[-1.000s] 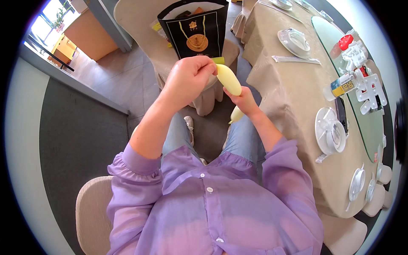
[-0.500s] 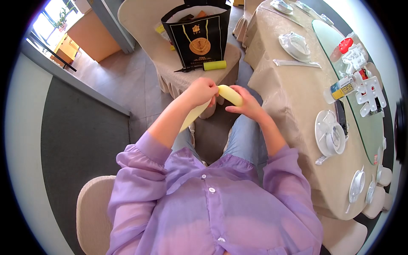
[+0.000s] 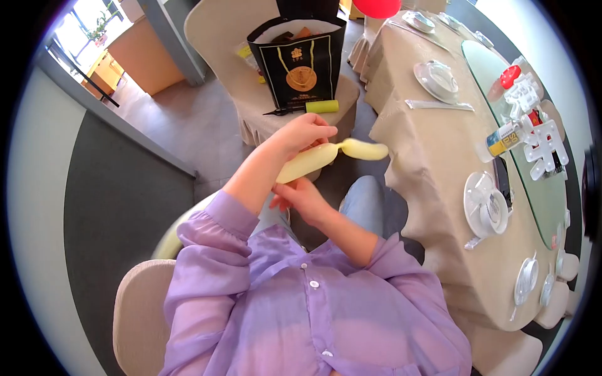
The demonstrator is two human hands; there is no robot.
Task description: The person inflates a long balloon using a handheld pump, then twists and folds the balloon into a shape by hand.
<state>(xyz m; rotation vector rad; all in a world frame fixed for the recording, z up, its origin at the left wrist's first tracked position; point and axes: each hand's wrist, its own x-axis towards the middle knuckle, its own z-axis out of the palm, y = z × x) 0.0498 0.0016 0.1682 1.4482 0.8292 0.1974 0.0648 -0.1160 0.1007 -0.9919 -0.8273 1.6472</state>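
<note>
A long pale-yellow modelling balloon (image 3: 307, 161) lies across my lap area, pinched by a twist into a short end bubble (image 3: 365, 150) at the right. Its rest passes beneath my left forearm and shows again at the lower left. My left hand (image 3: 308, 133) is closed on the balloon from above, just left of the twist, with some fingers hidden behind it. Below the balloon, my right hand (image 3: 302, 199) reaches left, fingers apart near its lower edge; whether they touch it is unclear.
Ahead, a chair (image 3: 219, 37) bears a black paper bag (image 3: 302, 69) and a yellow-green hand pump (image 3: 321, 106). At right, a cloth-covered table (image 3: 433, 144) carries wrapped tableware (image 3: 486, 203), a bottle (image 3: 503, 139) and white plastic parts (image 3: 547, 141). A red balloon (image 3: 377, 5) shows at the top.
My right hand has left the short end bubble and moved down and left beneath the balloon. The bubble now points right. A red balloon has come into view at the top.
</note>
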